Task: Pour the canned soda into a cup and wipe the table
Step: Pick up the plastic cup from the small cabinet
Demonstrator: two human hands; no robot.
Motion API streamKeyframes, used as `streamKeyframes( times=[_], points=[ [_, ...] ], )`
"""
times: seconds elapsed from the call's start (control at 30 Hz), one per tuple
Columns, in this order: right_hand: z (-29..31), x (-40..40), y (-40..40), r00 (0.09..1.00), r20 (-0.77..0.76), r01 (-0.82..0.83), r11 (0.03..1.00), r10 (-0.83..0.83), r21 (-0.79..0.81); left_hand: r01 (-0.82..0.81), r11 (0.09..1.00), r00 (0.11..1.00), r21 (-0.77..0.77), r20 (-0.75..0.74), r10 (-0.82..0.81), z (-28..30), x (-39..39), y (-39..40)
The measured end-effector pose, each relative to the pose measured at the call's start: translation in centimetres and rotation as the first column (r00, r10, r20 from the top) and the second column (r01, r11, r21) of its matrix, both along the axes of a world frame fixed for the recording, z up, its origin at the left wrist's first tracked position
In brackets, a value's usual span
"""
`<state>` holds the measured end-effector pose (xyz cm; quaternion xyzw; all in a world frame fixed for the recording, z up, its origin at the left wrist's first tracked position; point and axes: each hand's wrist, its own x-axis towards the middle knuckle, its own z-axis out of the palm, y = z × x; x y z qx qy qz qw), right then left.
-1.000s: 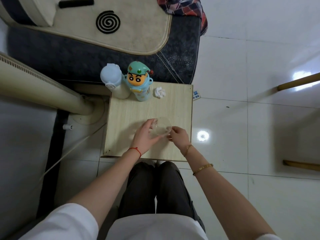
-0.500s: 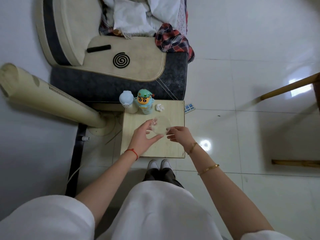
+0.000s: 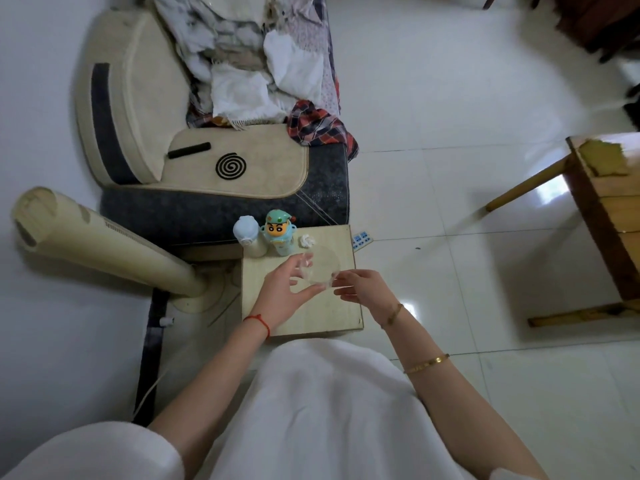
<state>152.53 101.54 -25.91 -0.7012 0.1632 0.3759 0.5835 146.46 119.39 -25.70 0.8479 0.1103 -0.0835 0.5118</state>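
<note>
Between the fingertips of both hands, one clear cup (image 3: pixel 320 268) is held above the small wooden table (image 3: pixel 311 313). Left hand (image 3: pixel 282 296): fingers spread and curved round the cup's near and left side, thumb at the lower rim. Right hand (image 3: pixel 363 289): fingertips pinch the cup's right rim, remaining fingers loosely curled. Beyond the left fingertips, at the table's far edge, stand two bottles: one pale blue bottle (image 3: pixel 246 233) and one cartoon-figure bottle (image 3: pixel 278 233), side by side. Just beyond the cup lies one crumpled white tissue (image 3: pixel 307 241). Count on the wrists: one red string on the left, two gold bangles on the right arm. Beside the table's far right corner, on the floor, lies one power strip (image 3: pixel 362 240). Surface: light wood grain. Room: glossy white floor tiles (image 3: pixel 450 98); one tower fan (image 3: pixel 97 244) leaning at left; one cushioned seat (image 3: pixel 221 168) with heaped cloths beyond the table; one wooden table (image 3: pixel 609 209) at right.
</note>
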Motion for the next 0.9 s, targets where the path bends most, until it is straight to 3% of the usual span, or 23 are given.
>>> streamKeyframes(
  times=[0.5,0.9],
  points=[
    [2.2,-5.3,-6.8,0.942,0.048,0.327,0.941,-0.331,0.085,0.299,0.954,0.954,0.001,0.021,-0.299,3.8,0.8,-5.7],
    [5.1,-8.3,-20.3,0.794,0.086,0.59,0.797,-0.602,0.128,0.542,0.84,0.839,-0.01,0.062,-0.54,5.7,3.5,-20.1]
  ],
)
